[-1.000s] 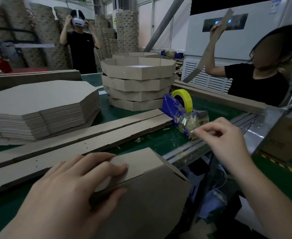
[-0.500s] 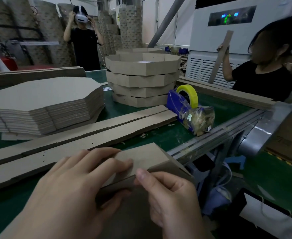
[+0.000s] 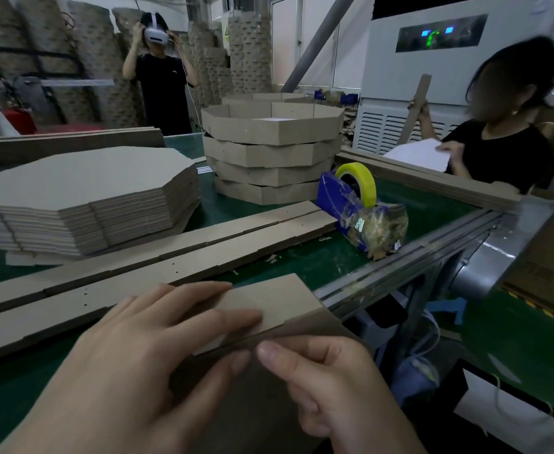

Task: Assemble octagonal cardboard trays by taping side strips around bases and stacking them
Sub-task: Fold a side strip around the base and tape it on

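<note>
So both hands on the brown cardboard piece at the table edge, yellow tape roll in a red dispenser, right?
Not red. Head view shows the yellow tape roll in a blue dispenser. The left hand and right hand are on the brown cardboard piece.

The left hand (image 3: 131,365) covers much of the near cardboard tray piece (image 3: 278,299), hiding the join under its fingers; the right hand (image 3: 334,385) sets its thumb on the fold, and whether tape lies beneath cannot be told; both wrists and the piece's lower panel run off the bottom edge; the stack of octagonal bases (image 3: 82,191) and the long side strips (image 3: 157,270) are cut at the left edge; crumpled tape hides the front of the tape dispenser (image 3: 337,194).
</note>
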